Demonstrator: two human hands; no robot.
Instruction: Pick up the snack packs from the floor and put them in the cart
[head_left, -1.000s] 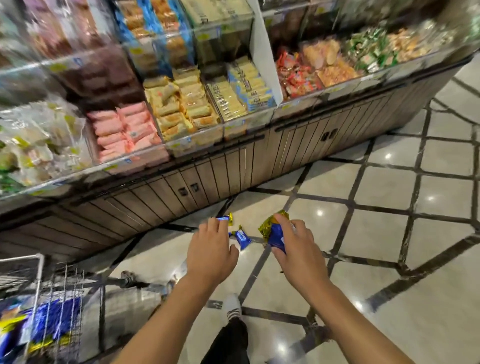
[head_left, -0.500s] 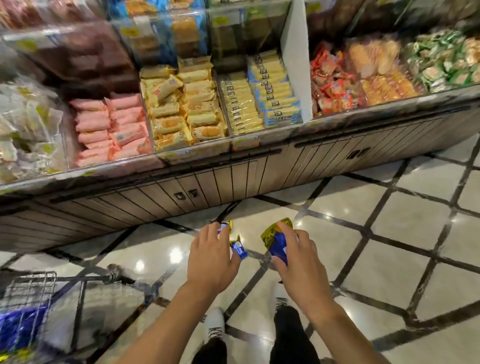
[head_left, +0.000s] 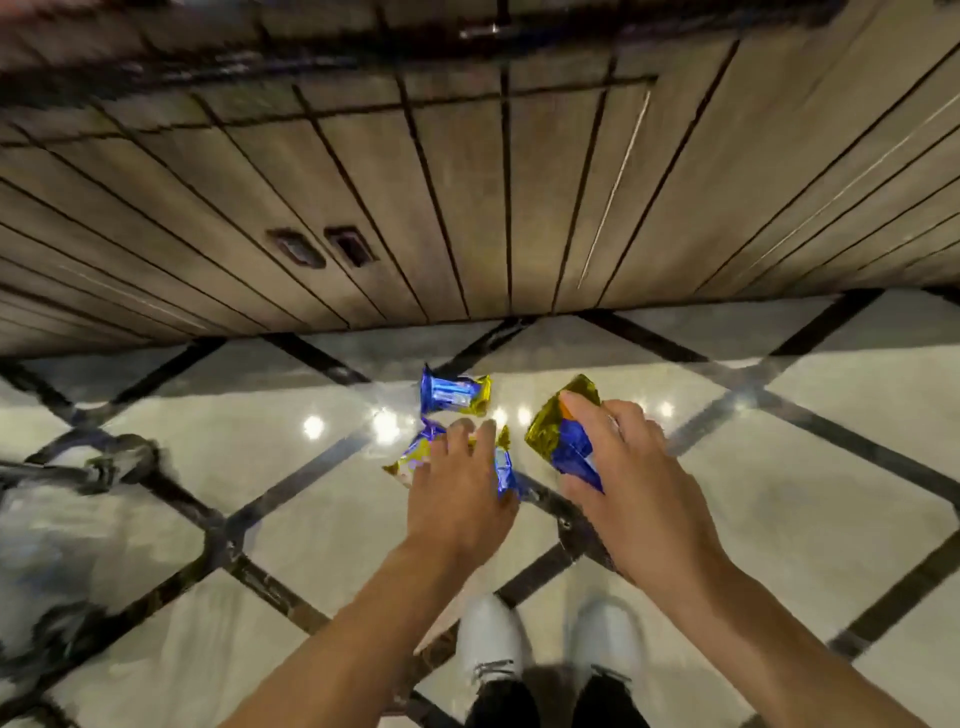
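My right hand (head_left: 634, 467) grips one pack (head_left: 563, 441), my left hand (head_left: 460, 483) spreads flat over another (head_left: 415, 454); the slick foil could slip as I pinch.

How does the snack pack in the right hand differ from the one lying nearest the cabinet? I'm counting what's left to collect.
The held pack is off the floor, gripped by the right hand; the far pack lies untouched on the floor tiles. The held one is tilted, the far one flat. Both are blue-and-yellow foil wrappers.

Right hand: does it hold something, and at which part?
The right hand grips a blue and yellow snack pack around its middle, fingers over the top.
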